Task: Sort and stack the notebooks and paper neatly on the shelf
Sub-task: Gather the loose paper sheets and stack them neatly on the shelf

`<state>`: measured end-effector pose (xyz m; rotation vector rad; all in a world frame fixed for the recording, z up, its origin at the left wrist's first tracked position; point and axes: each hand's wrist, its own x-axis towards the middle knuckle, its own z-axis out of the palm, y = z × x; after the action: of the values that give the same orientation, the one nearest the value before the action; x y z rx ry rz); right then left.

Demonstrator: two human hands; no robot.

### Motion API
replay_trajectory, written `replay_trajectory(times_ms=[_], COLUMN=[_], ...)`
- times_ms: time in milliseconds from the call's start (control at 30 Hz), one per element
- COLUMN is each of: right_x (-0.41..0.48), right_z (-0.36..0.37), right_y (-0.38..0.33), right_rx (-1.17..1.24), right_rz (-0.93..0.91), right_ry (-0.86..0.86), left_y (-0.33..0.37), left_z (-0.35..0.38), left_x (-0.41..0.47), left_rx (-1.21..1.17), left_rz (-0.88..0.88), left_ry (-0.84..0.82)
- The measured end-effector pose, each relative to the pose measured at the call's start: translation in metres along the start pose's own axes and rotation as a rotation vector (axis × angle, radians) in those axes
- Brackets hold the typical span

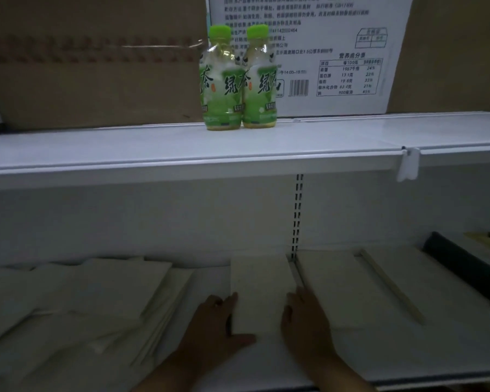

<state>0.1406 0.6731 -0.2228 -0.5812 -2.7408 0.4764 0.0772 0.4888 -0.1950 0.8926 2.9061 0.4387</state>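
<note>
On the dim lower shelf (210, 273) a narrow white stack of paper (259, 290) lies between my two hands. My left hand (212, 329) presses against its left edge, the thumb along its near edge. My right hand (306, 321) lies flat against its right edge. A slanted, spread-out pile of white notebooks and sheets (102, 301) lies to the left. A larger white pad (365, 290) lies to the right with a thin pale strip (391, 287) across it.
A dark long object (464, 261) lies at the far right of the lower shelf. The upper shelf (153, 148) carries two green tea bottles (239, 80), cardboard boxes (91, 80) and a white printed carton (337, 52). A white price-tag clip (408, 165) hangs from its front rail.
</note>
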Motion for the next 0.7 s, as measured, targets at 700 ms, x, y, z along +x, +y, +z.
replay_trajectory(times_ms=[700], right_x=[-0.021], right_z=[-0.031], right_y=[-0.055], right_rx=[-0.020], right_rz=[-0.337], right_ry=[0.121], left_y=[-0.108], left_z=[-0.123], left_x=[-0.145], left_rx=[-0.005], left_rz=[-0.321], left_ry=[0.272])
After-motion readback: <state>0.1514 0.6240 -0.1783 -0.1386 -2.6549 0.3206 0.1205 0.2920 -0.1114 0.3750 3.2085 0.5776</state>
